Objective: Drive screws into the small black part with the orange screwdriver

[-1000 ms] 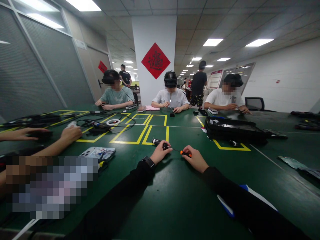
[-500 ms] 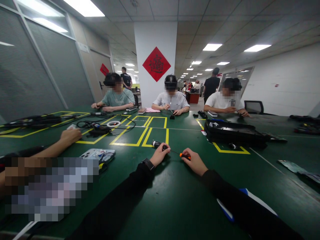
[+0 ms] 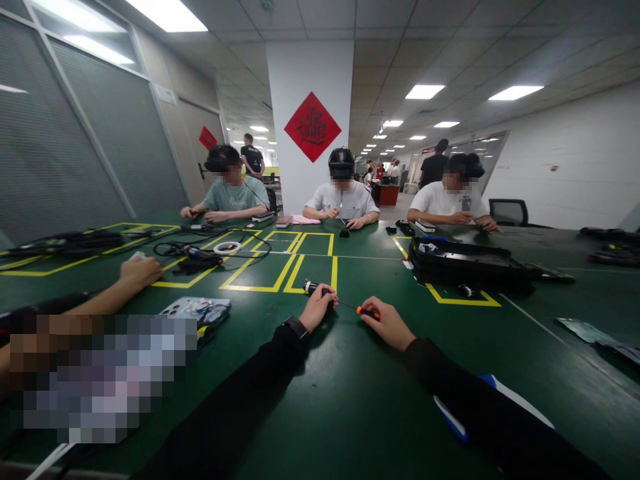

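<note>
My right hand [image 3: 387, 322] is closed on the orange and black handle of a screwdriver [image 3: 369, 313]. The thin shaft points left to the fingertips of my left hand [image 3: 318, 309]. Those fingers are pinched on a small dark part that they mostly hide. Just beyond my left hand, a black and white cylinder [image 3: 311, 287] lies on the green table [image 3: 350, 400]. A dark watch is on my left wrist.
At the left, another person's hand [image 3: 141, 270] rests near cables [image 3: 200, 257] and a grey tray of parts [image 3: 197, 309]. A black open case [image 3: 465, 263] lies at the right. Three people sit across the table. A blue and white object [image 3: 515, 400] lies beneath my right forearm.
My left fingers have shifted slightly left and turned, and the dark part between them is now more hidden. The screwdriver has moved slightly left. A standing person in the background has moved right.
</note>
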The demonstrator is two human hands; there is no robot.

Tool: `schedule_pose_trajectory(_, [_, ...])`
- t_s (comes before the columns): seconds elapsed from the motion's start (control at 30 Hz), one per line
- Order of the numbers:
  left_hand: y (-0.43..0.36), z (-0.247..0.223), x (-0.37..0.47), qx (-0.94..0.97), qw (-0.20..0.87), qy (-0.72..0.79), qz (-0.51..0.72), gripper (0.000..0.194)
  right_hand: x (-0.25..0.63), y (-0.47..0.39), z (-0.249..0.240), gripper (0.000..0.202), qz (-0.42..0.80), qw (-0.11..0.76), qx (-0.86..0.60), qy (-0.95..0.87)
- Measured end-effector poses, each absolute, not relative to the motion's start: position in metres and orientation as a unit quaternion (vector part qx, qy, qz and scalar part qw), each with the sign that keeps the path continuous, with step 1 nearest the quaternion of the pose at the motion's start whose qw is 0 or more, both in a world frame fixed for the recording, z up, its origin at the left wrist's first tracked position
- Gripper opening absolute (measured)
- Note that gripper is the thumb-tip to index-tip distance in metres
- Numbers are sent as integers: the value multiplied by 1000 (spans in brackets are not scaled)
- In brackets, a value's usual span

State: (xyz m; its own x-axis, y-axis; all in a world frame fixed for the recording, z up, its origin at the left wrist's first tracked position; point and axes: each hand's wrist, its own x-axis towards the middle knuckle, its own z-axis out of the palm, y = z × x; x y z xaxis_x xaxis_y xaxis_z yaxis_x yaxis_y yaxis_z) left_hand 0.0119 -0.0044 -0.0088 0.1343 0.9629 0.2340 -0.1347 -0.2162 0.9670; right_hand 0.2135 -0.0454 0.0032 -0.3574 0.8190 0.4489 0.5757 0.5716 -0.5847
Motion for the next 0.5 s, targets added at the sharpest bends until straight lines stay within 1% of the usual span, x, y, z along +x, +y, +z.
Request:
schedule_pose_trajectory(0.3, [-8, -7, 13, 621, 441, 379, 526, 11, 210, -48, 5, 17, 143, 365, -439, -808])
schedule_pose_trajectory(0.5, [-7, -7, 13, 602, 466, 375, 529, 10, 211, -49, 6, 16, 125, 357, -466, -800])
